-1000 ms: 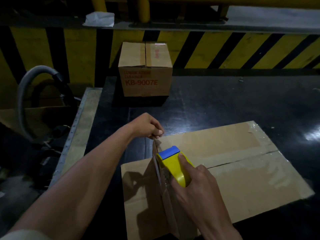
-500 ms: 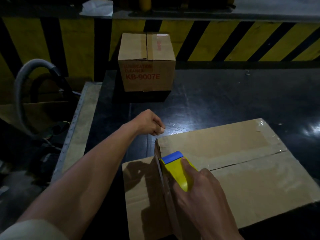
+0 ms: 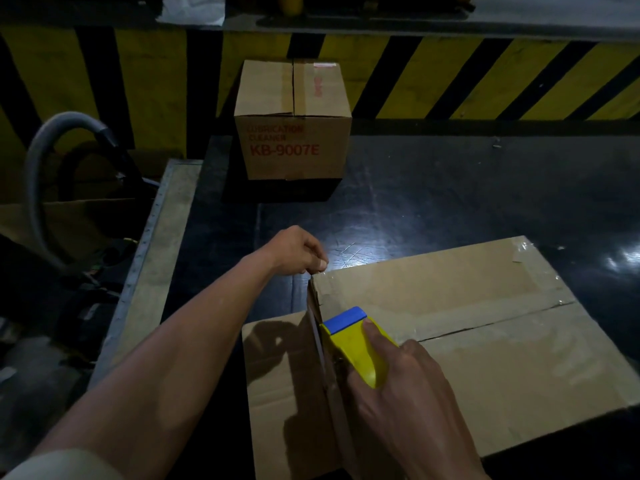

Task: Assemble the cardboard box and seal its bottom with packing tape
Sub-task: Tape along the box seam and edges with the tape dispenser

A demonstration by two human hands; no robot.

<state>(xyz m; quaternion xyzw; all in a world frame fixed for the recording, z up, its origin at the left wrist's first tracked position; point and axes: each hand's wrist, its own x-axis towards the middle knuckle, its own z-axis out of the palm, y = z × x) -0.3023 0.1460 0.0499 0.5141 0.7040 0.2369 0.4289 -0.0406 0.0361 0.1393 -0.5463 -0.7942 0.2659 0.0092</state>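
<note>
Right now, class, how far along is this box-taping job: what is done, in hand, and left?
Done: the cardboard box has its flaps folded flat, meeting at a seam. In hand: the left hand pinches the tape end at the far corner; the right hand grips the tape dispenser. Left: the seam looks open, not yet taped.

Brown cardboard box flaps closed, yellow-blue tape dispenser on top

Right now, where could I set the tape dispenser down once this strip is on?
Bare dark tabletop lies right of the KB-9007E box, between the striped wall and the far edge of the big cardboard box. Crowded: that box's left end, where the left hand pinches tape and the right hand grips the tape dispenser.
</note>
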